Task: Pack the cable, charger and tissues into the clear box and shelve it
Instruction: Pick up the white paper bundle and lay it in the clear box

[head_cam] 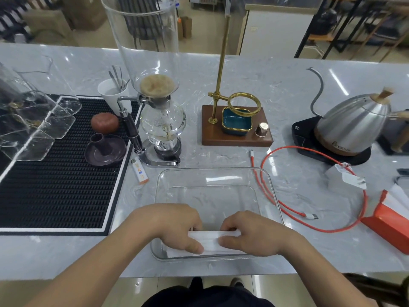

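Observation:
The clear box (212,176) lies on the marble counter right in front of me. Inside its near end is a white tissue pack (211,241). My left hand (174,224) grips the pack's left end and my right hand (252,233) grips its right end. A red cable (345,228) loops on the counter to the right of the box, one end near the box's far right corner. The white charger (345,177) sits on the counter further right, with the cable leading to it.
A siphon coffee maker (161,120) and a lighter (139,171) stand beyond the box to the left. A black mat (55,196) covers the left. A wooden stand (236,127), a steel kettle (352,125) and an orange-red box (389,227) lie to the right.

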`<state>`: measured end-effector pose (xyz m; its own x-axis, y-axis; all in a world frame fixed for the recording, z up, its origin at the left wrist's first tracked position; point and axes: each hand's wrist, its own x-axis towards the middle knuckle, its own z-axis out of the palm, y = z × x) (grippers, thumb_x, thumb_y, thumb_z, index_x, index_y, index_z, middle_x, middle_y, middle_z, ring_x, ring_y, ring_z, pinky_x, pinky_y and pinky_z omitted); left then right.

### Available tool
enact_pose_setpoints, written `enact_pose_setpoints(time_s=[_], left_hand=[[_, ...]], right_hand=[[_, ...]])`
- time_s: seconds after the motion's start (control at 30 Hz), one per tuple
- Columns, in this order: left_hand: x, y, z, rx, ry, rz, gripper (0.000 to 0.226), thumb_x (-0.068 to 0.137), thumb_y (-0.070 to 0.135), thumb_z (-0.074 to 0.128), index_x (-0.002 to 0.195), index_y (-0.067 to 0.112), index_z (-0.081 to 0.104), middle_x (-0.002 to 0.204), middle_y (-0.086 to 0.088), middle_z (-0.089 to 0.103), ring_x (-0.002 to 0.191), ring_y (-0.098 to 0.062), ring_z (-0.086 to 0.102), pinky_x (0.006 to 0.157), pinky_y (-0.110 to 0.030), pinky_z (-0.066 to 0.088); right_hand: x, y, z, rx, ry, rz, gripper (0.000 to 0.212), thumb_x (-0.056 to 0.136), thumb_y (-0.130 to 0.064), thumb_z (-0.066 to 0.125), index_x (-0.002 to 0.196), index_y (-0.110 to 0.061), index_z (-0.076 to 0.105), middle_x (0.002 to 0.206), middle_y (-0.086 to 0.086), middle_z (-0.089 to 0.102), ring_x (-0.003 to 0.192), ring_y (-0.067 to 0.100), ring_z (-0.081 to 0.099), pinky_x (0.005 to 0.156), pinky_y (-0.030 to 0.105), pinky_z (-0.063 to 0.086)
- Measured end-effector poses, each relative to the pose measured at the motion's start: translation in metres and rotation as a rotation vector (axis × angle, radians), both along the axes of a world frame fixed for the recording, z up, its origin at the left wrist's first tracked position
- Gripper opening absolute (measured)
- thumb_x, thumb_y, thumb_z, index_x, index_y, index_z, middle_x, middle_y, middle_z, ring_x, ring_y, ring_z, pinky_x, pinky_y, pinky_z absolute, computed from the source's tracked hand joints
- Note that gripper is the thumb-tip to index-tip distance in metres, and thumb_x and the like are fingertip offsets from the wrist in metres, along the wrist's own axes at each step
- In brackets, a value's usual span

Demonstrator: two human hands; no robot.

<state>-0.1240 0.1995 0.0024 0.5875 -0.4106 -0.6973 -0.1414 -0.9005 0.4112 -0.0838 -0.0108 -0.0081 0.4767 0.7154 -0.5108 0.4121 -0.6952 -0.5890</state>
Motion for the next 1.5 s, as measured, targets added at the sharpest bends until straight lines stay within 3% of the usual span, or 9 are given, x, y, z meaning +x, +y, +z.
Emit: enact_pose_setpoints(time_s=[0.1,0.23,0.3,0.43,0.57,0.7,0.97,1.17,1.5], left_hand=[[-0.001,0.001,-0.001,-0.05,-0.019,-0.011,0.041,0.096,0.041,0.055,0.065,0.015,0.05,0.061,-0.002,0.045,0.059,-0.019,0.041,0.061,-0.033,0.037],[-0.001,0.003,-0.002,-0.066,-0.045,-0.002,0.043,0.098,0.03,0.053,0.064,0.005,0.047,0.057,-0.003,0.036,0.06,-0.019,0.035,0.062,-0.033,0.033],[-0.001,0.003,-0.004,-0.069,-0.051,0.009,0.043,0.097,0.029,0.057,0.063,0.004,0.048,0.057,-0.005,0.036,0.059,-0.02,0.035,0.062,-0.033,0.034],[0.001,0.004,-0.009,-0.072,-0.105,0.058,0.029,0.088,0.031,0.07,0.07,0.008,0.067,0.048,0.002,0.048,0.05,-0.013,0.042,0.062,-0.028,0.042],[0.0,0.003,-0.01,-0.087,-0.154,0.111,0.015,0.078,0.031,0.08,0.085,0.018,0.079,0.074,0.011,0.073,0.066,-0.004,0.065,0.062,-0.02,0.051],[0.0,0.001,-0.011,-0.053,-0.15,0.107,0.022,0.069,0.033,0.086,0.084,0.02,0.076,0.065,0.016,0.064,0.056,0.003,0.057,0.053,-0.013,0.047],[-0.001,-0.007,-0.014,0.025,-0.175,0.105,0.026,0.064,0.024,0.089,0.076,0.017,0.067,0.074,0.001,0.07,0.066,-0.019,0.069,0.062,-0.032,0.058],[0.001,-0.015,-0.012,0.071,-0.199,0.09,0.026,0.062,0.019,0.091,0.069,0.017,0.066,0.053,0.009,0.052,0.043,-0.005,0.046,0.048,-0.022,0.041],[-0.004,-0.015,-0.012,0.084,-0.254,0.069,0.021,0.066,0.019,0.088,0.076,0.016,0.069,0.065,0.009,0.056,0.064,-0.014,0.058,0.069,-0.029,0.055]], right_hand=[[0.002,-0.001,0.001,0.033,-0.007,0.036,0.032,0.092,-0.033,0.053,0.084,-0.006,0.068,0.075,0.01,0.063,0.068,0.02,0.055,0.068,0.037,0.046],[0.004,-0.002,-0.001,0.059,0.01,0.023,0.032,0.089,-0.025,0.053,0.077,0.005,0.058,0.072,0.023,0.051,0.058,0.021,0.037,0.058,0.035,0.036],[0.005,-0.002,-0.005,0.047,0.012,-0.006,0.027,0.087,-0.026,0.056,0.083,-0.002,0.067,0.076,0.015,0.065,0.063,0.023,0.053,0.063,0.035,0.045],[0.006,-0.003,-0.006,0.048,0.026,-0.068,0.014,0.082,-0.026,0.069,0.092,-0.021,0.076,0.086,-0.011,0.075,0.075,-0.002,0.066,0.07,0.015,0.052],[0.01,-0.003,-0.006,0.029,0.017,-0.082,0.017,0.076,-0.024,0.079,0.092,-0.019,0.075,0.089,-0.006,0.075,0.078,0.003,0.066,0.076,0.025,0.056],[0.009,0.002,-0.006,-0.026,-0.027,-0.045,0.023,0.071,-0.026,0.083,0.091,-0.021,0.073,0.088,-0.006,0.071,0.08,0.006,0.064,0.076,0.024,0.055],[0.005,0.013,-0.009,-0.091,-0.101,-0.03,0.022,0.067,-0.024,0.085,0.08,-0.024,0.067,0.076,-0.01,0.062,0.076,0.012,0.062,0.068,0.023,0.05],[0.002,0.02,-0.009,-0.16,-0.148,-0.044,0.03,0.063,-0.021,0.087,0.064,-0.026,0.058,0.062,-0.015,0.054,0.064,0.008,0.055,0.062,0.025,0.043],[0.002,0.02,-0.004,-0.156,-0.143,-0.076,0.014,0.066,-0.018,0.086,0.073,-0.019,0.074,0.062,-0.012,0.065,0.063,0.009,0.06,0.068,0.025,0.052]])
